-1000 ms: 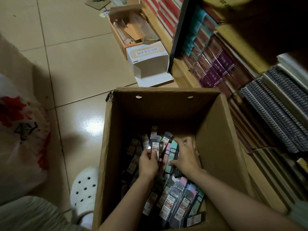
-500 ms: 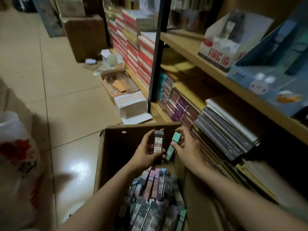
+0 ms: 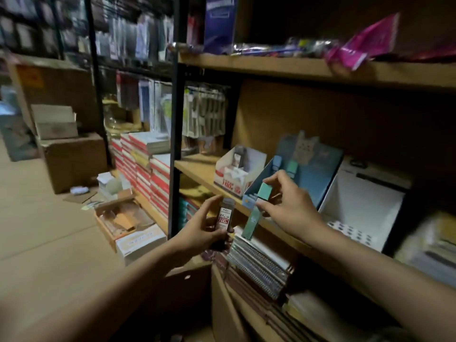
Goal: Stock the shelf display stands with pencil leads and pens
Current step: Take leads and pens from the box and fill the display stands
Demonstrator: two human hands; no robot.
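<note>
Holding a dark lead case (image 3: 224, 215) at frame centre, the left hand (image 3: 202, 229) pinches it upright; the right hand (image 3: 287, 207) pinches a green lead case (image 3: 256, 211) beside the blue display stand (image 3: 313, 166).

Both hands have come up out of the cardboard box, where a second ago they were sorting among the packed cases. The left hand (image 3: 204, 225) now carries a dark lead case with a red-and-white label (image 3: 225, 215) upright in its grip, level with the shelf edge (image 3: 197, 172). The right hand (image 3: 288, 206) has lifted a teal lead case (image 3: 256, 211), pinched at its top end, and moved it up and forward to just in front of the blue display stand (image 3: 320, 174); the case hangs tilted below the grip. The box has dropped almost out of view, only its rim showing beneath the arms.
</note>
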